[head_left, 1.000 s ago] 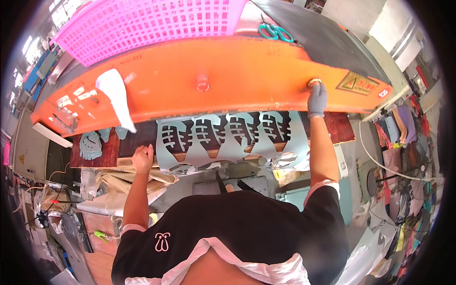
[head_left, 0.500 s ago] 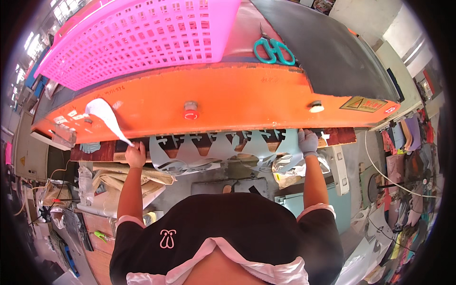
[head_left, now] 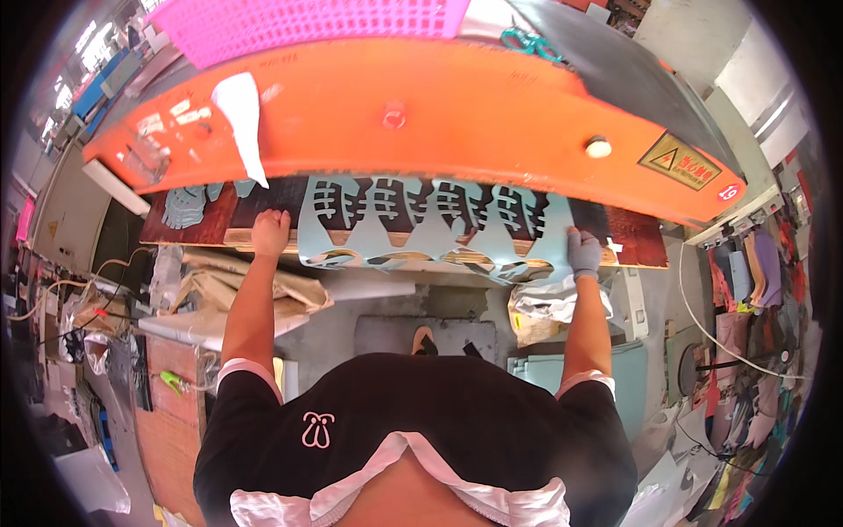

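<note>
A dark red wooden board [head_left: 637, 244] juts out below the front of an orange machine [head_left: 474, 105]. Across its middle lies a pale blue-green sheet [head_left: 351, 241] with rows of hand-shaped cut-outs; its front edge hangs over the board. My bare left hand [head_left: 271, 233] is closed on the board's front edge, left of the sheet. Beside the sheet's right edge, my right hand [head_left: 583, 252], in a grey glove, is closed on the board's edge too. Its fingertips are partly hidden. Small glove-shaped pieces [head_left: 184, 207] of the same colour lie at the board's left end.
On top of the machine are a pink basket [head_left: 316, 26] and teal-handled scissors [head_left: 531, 44]. A white strip [head_left: 239, 114] hangs down the orange front. Brown wrapping paper [head_left: 237, 285] lies below left, and blue-green sheets [head_left: 619, 378] are stacked below right.
More of the board, sheet and cut pieces now shows from under the machine, so the board has come toward me with both hands. The view has also shifted, with the machine higher in it.
</note>
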